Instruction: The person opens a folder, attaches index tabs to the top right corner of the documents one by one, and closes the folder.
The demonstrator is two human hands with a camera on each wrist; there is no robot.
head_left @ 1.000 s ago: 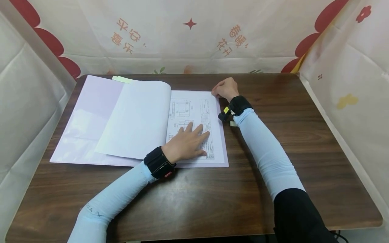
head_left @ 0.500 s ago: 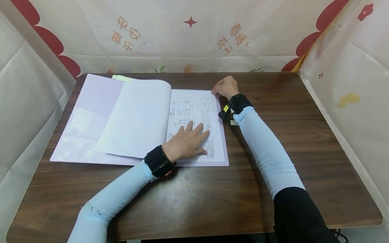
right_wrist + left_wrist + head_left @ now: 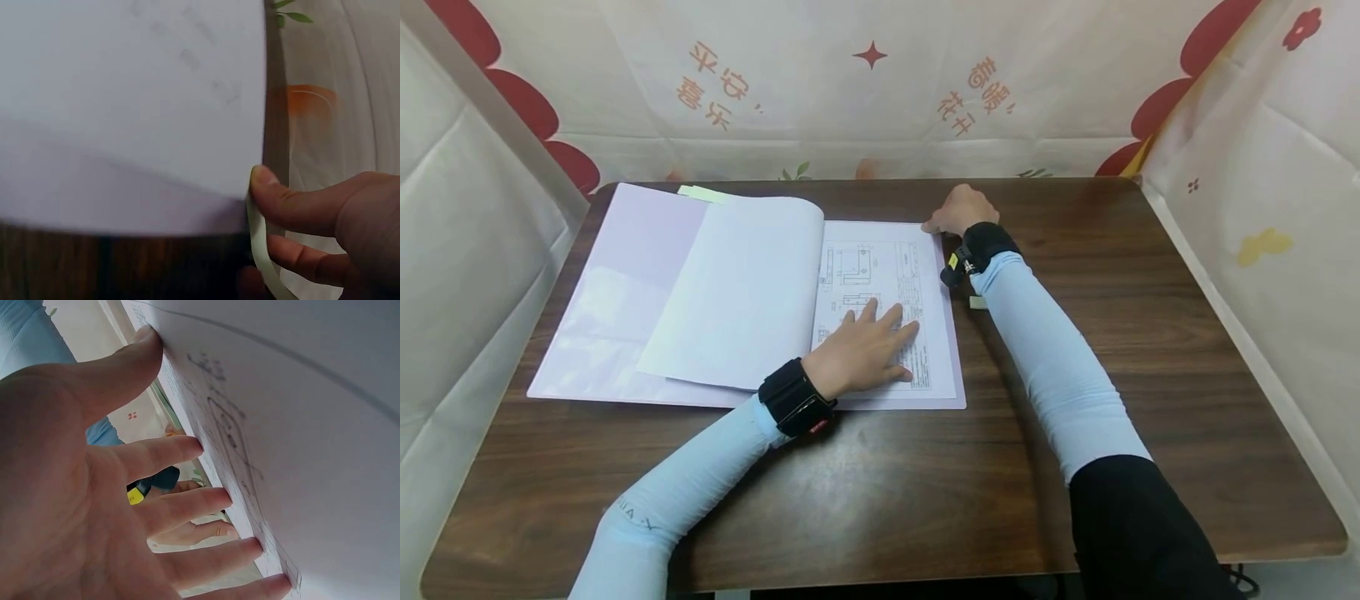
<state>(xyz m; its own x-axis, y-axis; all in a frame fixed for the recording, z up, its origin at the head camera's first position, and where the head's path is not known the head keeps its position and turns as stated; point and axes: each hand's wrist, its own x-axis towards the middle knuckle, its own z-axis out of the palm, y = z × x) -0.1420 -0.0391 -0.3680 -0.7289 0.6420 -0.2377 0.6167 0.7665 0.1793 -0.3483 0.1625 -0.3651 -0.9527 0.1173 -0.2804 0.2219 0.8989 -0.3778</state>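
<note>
A folder (image 3: 602,325) of bound sheets lies spread on the table, a blank page (image 3: 737,283) turned to its left side. On the right lies a sheet with a technical drawing (image 3: 853,264). My left hand (image 3: 859,357) rests on that sheet with fingers spread. At the sheet's far right corner is my right hand (image 3: 964,211). In the right wrist view, its thumb and curled fingers pinch a pale green sticky note strip (image 3: 259,240) at the page corner. Whether the strip sticks to the paper, I cannot tell. A similar pale green sticky tab (image 3: 702,194) juts from the turned page's top.
The brown wooden table (image 3: 910,500) extends in front and to the right. Another small pale green piece (image 3: 977,302) lies by the folder's right edge, next to the right forearm. A printed white curtain (image 3: 865,100) borders the table at the back and sides.
My right hand has turned slightly at the page corner, its knuckles and wrist shifting a little. The left hand and the folder stay where they were.
</note>
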